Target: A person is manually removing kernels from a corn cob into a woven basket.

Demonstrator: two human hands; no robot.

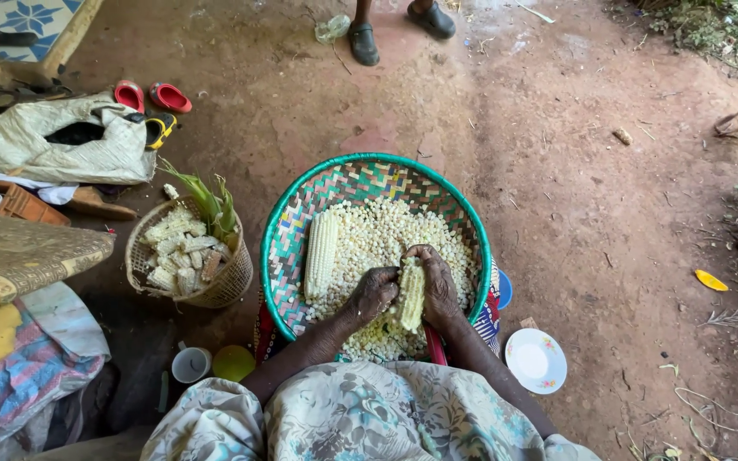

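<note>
A round woven tray (289,248) with a green rim rests on my lap, holding a heap of loose pale maize kernels (369,243). Over the heap, my left hand (372,295) and my right hand (437,286) both grip one partly shelled maize cob (411,293), held upright between them. A second, whole cob (321,253) lies in the tray to the left of my hands.
A small woven basket (228,286) of stripped cobs and green husks stands left of the tray. A white cup (190,364), a yellow-green lid (233,362) and a floral plate (536,360) sit on the dirt floor. Another person's feet (363,41) stand ahead. Sacks and red sandals (152,96) lie left.
</note>
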